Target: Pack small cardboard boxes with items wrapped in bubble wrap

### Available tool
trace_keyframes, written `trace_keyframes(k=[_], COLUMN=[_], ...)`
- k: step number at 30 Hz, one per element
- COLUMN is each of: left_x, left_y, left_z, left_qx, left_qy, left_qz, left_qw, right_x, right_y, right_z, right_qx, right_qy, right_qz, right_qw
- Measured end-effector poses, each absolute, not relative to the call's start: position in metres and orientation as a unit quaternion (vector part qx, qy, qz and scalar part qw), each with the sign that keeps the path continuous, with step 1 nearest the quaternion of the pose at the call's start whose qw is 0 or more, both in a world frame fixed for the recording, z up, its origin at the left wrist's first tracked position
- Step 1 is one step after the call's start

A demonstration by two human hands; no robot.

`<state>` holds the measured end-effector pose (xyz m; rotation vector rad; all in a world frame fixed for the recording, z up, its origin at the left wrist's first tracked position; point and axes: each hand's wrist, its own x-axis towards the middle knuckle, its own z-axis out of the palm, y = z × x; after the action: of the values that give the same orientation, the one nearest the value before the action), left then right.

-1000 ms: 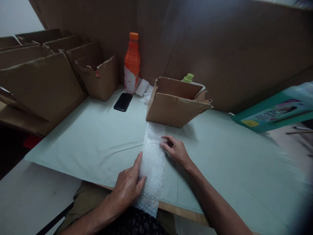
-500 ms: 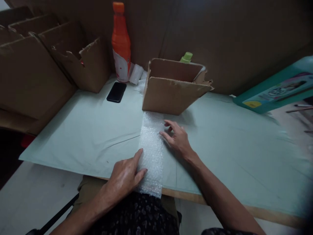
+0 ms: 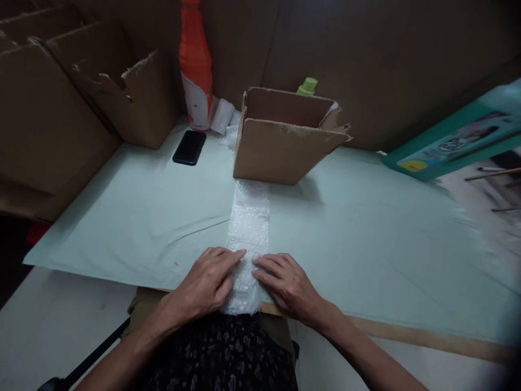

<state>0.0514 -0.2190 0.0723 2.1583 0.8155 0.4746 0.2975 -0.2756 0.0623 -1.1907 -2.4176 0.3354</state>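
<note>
A narrow strip of bubble wrap (image 3: 248, 222) runs toward me over the green cloth, from the foot of a cardboard box (image 3: 272, 149) past the table's front edge. My left hand (image 3: 209, 279) rests on the strip's left side near that edge, its index finger stretched across the plastic and its thumb apart. From the other side, my right hand (image 3: 287, 282) lays its extended fingers on the strip's right edge. Both hands are open, with the fingertips close together. The strip's far end meets the box; whether it continues beneath cannot be told.
A black phone (image 3: 189, 147) lies at the back left, before an orange bottle (image 3: 196, 70) and small bubble-wrap rolls (image 3: 223, 115). Cardboard boxes (image 3: 52, 119) stand at the left. A large green bottle (image 3: 451, 133) leans at the right; a light-green cap (image 3: 308, 86) shows behind the middle box.
My right hand has come down the strip toward me, level with my left hand. The left hand has shifted slightly, its index finger now farther over the wrap. The view has tilted a little.
</note>
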Motion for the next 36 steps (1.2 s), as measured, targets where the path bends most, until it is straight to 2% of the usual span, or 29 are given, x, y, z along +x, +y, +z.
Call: trace_keyframes(k=[5,9,11,15,17,19,21,23,27,30,32,34,36], left_x=[0.042,0.061,0.074,0.085,0.086,0.087,0.087,0.085,0.071,0.064,0.064,0.069,0.076], left_y=[-0.213,-0.208,-0.206,-0.203,-0.202,-0.2,-0.199,-0.201,-0.217,-0.23,-0.231,-0.227,-0.218], left_z=[0.083,0.072,0.063,0.052,0.05,0.049,0.048,0.051,0.064,0.071,0.069,0.064,0.058], left_qx=[0.727,0.726,0.733,0.75,0.764,0.78,0.796,0.812,0.85,0.864,0.852,0.839,0.839], left_qy=[0.356,0.447,0.484,0.512,0.512,0.509,0.503,0.487,0.389,0.332,0.347,0.384,0.411], left_qz=[0.217,0.225,0.231,0.222,0.21,0.199,0.192,0.213,0.288,0.28,0.27,0.261,0.241], left_qw=[0.545,0.472,0.419,0.356,0.331,0.305,0.276,0.241,0.208,0.256,0.284,0.284,0.262], right_x=[0.298,0.302,0.308,0.316,0.313,0.306,0.299,0.296,0.299,0.302,0.302,0.302,0.302], right_y=[-0.258,-0.246,-0.248,-0.27,-0.279,-0.28,-0.273,-0.263,-0.253,-0.257,-0.261,-0.264,-0.268], right_z=[0.069,0.072,0.074,0.086,0.09,0.088,0.08,0.073,0.074,0.084,0.087,0.086,0.083], right_qx=[-0.577,-0.59,-0.61,-0.623,-0.557,-0.496,-0.479,-0.48,-0.484,-0.496,-0.509,-0.529,-0.536], right_qy=[-0.643,-0.549,-0.549,-0.636,-0.731,-0.808,-0.845,-0.854,-0.838,-0.806,-0.789,-0.787,-0.793], right_qz=[0.362,0.462,0.423,0.177,0.09,0.052,0.037,0.032,0.107,0.221,0.256,0.201,0.095], right_qw=[0.349,0.369,0.383,0.418,0.385,0.314,0.236,0.196,0.226,0.235,0.23,0.247,0.274])
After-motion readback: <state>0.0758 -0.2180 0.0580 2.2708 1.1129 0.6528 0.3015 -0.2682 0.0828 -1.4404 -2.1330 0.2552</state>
